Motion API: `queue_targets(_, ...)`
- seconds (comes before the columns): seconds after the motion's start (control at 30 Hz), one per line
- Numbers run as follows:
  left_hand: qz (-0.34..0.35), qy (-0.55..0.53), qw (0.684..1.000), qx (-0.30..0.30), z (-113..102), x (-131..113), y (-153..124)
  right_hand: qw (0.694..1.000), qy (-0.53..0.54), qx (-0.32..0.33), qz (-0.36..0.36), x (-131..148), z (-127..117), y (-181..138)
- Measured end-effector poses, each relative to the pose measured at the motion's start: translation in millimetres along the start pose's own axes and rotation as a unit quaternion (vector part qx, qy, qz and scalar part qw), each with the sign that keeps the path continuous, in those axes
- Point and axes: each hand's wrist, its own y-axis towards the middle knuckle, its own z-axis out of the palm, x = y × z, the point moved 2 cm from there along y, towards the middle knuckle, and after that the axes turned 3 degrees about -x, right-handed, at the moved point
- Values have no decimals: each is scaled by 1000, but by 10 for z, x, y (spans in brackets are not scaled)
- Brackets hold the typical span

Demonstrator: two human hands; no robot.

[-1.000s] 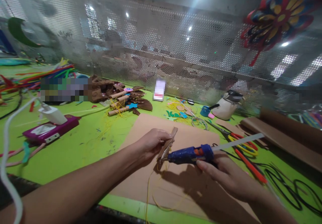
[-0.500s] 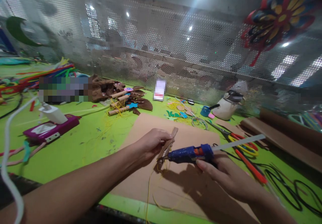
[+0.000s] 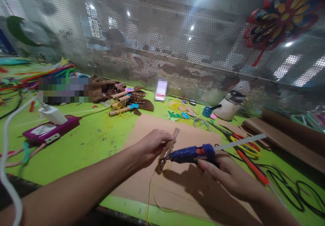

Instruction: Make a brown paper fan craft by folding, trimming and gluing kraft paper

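Observation:
My left hand pinches a narrow folded strip of brown paper, held at a slant. Yellow string hangs from the strip's lower end. My right hand is wrapped round a blue hot glue gun, with a translucent glue stick jutting out of its back. The gun's nozzle points left and meets the lower part of the strip; whether it touches I cannot tell. Beneath both hands lies a sheet of brown kraft paper.
On the green table a purple power strip with a white plug stands left. Paper-tube pieces with yellow string lie behind. Scissors, an orange-handled tool and a coiled black cable are right. A perforated metal screen rises behind.
Almost nothing differs. The glue gun stays at the strip's lower end, both hands hold the same grip, and the nozzle may have shifted very slightly.

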Motion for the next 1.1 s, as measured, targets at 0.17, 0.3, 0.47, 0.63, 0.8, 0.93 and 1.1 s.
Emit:
queue_targets(0.17, 1, 4, 1000, -3, 9, -11, -12, 1000, -8, 10, -17, 22, -17, 11)
queue_targets(0.3, -3, 7, 1000, -2, 14, -21, -23, 1000, -20, 12, -5, 20, -16, -4)
queue_targets(0.47, 4, 4, 1000, -7, 12, -25, -26, 1000, -13, 10, -19, 20, -40, 6)
queue_targets(0.63, -4, 6, 1000, -4, 11, -18, -16, 1000, -4, 25, -2, 15, -28, -2)
queue_targets(0.8, 2, 8, 1000, -13, 20, -33, -27, 1000, -20, 2, -22, 16, -48, 4)
queue_targets(0.93, 0, 11, 1000, -11, 23, -34, -35, 1000, -8, -1, -20, 34, -41, 0)
queue_targets(1.1, 9, 12, 1000, -13, 24, -38, -29, 999, -11, 8, -33, 30, -51, 34)
